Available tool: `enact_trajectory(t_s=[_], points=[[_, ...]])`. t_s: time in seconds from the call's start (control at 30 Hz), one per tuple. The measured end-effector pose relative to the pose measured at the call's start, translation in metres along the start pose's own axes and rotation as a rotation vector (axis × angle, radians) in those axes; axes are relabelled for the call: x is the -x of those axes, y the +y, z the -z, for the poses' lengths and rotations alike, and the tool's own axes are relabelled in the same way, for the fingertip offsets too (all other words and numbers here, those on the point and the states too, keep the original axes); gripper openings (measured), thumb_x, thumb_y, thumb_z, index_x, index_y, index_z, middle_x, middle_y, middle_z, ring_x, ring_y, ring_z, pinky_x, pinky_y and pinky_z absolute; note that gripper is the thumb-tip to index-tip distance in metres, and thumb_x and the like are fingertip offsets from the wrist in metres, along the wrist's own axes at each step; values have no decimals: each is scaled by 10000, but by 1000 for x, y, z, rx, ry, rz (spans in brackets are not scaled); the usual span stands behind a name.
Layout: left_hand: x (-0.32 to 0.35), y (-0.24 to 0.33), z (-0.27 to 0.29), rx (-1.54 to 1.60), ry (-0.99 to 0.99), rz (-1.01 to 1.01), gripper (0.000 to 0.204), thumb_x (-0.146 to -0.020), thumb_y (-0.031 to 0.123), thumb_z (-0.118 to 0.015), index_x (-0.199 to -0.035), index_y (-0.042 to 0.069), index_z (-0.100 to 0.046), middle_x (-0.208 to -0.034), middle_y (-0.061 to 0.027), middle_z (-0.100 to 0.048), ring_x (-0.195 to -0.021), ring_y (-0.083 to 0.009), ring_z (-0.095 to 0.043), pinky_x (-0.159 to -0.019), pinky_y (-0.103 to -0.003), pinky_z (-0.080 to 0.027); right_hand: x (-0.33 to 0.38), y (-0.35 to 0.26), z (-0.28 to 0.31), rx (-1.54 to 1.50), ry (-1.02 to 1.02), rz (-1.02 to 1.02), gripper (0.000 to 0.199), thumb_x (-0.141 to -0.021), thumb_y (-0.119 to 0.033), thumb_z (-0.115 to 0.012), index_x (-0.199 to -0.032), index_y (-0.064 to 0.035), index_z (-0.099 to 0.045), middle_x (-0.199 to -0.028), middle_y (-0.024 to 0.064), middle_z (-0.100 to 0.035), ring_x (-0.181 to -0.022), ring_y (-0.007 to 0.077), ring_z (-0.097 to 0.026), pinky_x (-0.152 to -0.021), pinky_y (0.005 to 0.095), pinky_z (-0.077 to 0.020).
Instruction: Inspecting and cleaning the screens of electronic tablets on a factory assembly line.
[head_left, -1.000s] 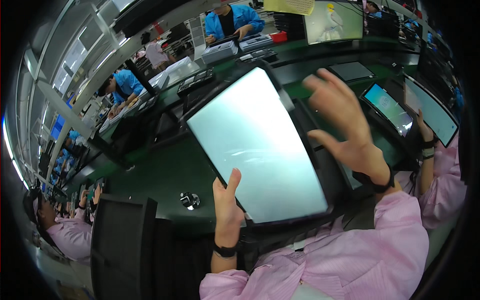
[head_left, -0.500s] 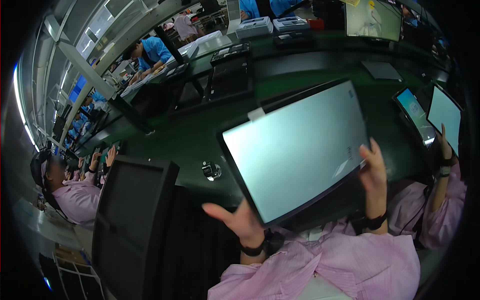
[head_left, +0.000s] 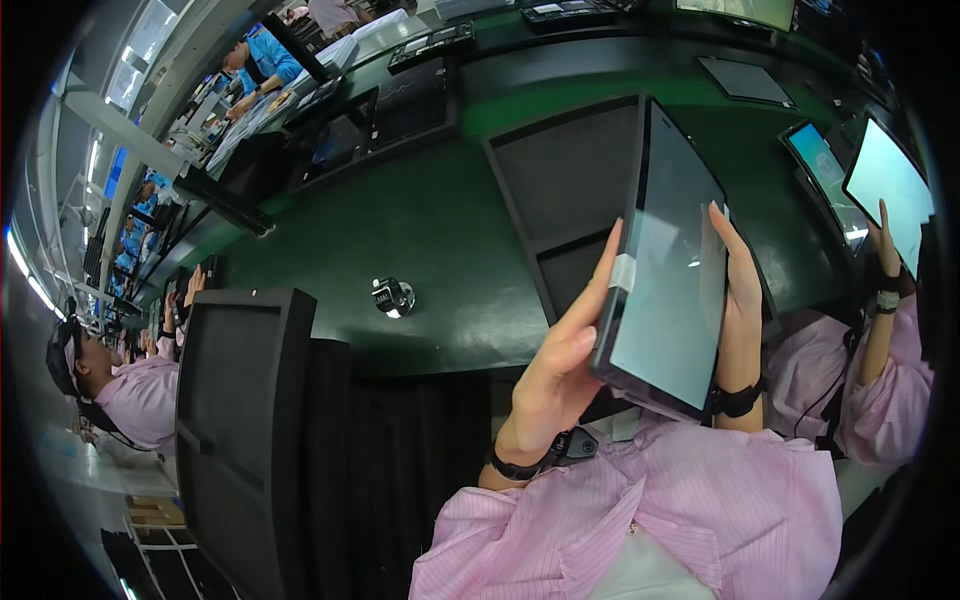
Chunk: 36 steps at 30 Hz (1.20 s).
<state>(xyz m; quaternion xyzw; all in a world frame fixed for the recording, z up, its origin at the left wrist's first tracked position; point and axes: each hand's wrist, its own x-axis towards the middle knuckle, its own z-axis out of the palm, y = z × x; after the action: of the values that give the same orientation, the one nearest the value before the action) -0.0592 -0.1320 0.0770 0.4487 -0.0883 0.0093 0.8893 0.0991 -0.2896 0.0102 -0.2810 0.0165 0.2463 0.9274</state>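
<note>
"Head view: what do we see?"
"A black tray (head_left: 230,385), then a small gadget (head_left: 391,297) on the green table (head_left: 465,270)."
"Next?"
"Our left hand (head_left: 555,375) grips a tablet (head_left: 663,330), tilted up near our pink shirt (head_left: 700,500). Our right hand (head_left: 740,290) grips its other side."

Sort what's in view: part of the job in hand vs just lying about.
In hand:
- tablet, held at its edges by the left hand and right hand
- probably the open black tray behind it, being nearest

Lying about, it seems:
- small dark device on the table
- flat grey panel
- raised black tray at left
</note>
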Motion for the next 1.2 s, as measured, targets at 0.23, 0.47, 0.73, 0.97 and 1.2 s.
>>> enact_trajectory(t_s=[0.23, 0.47, 0.73, 0.97, 1.2], points=[[-1, -5, 2, 38, -4, -15, 851, -795, 329, -427, -1444, -28, -8, -1505, -168, -123, -1368, -222, -215, -1087, -299, -177, 4, 1, -7, -26, 35, -12, 192, -876, -142, -600, -1020, -15, -595, -938, 73, -650, -804, 180, -645, -681, 295, -542], [-6, -4, -2, 82, 70, -21, 859, -773, 297, -452, -1445, -32, -30, -1466, -179, -229, -1310, -216, -329, -1056, -285, -247, -3, -1, 4, 5, 35, -31, 199, -864, -170, -621, -998, -24, -600, -913, 67, -651, -770, 166, -638, -659, 283, -533], [1, -8, 0, 110, 92, -14, 864, -751, 259, -464, -1427, -73, -41, -1471, -204, -206, -1324, -227, -319, -1067, -296, -245, -2, 3, 1, 10, 90, -52, 169, -865, -156, -616, -984, -36, -606, -901, 53, -651, -757, 154, -635, -662, 279, -529], [16, -11, 20, 29, -17, -62, 872, -753, 236, -511, -1403, -126, -57, -1494, -216, -132, -1380, -262, -206, -1102, -337, -167, -1, -2, 11, 113, 165, 232, 188, -864, -103, -616, -1033, -29, -582, -1019, 41, -609, -955, 126, -588, -854, 237, -466], [22, -25, 31, -509, -8, -497, 680, -868, 227, -568, -1322, -180, -268, -1411, -304, -281, -1332, -367, -292, -1092, -401, -209, -8, -13, 1, 89, 305, 193, 225, -809, -46, -677, -1012, -32, -579, -1011, 30, -590, -963, 122, -577, -877, 214, -444]])
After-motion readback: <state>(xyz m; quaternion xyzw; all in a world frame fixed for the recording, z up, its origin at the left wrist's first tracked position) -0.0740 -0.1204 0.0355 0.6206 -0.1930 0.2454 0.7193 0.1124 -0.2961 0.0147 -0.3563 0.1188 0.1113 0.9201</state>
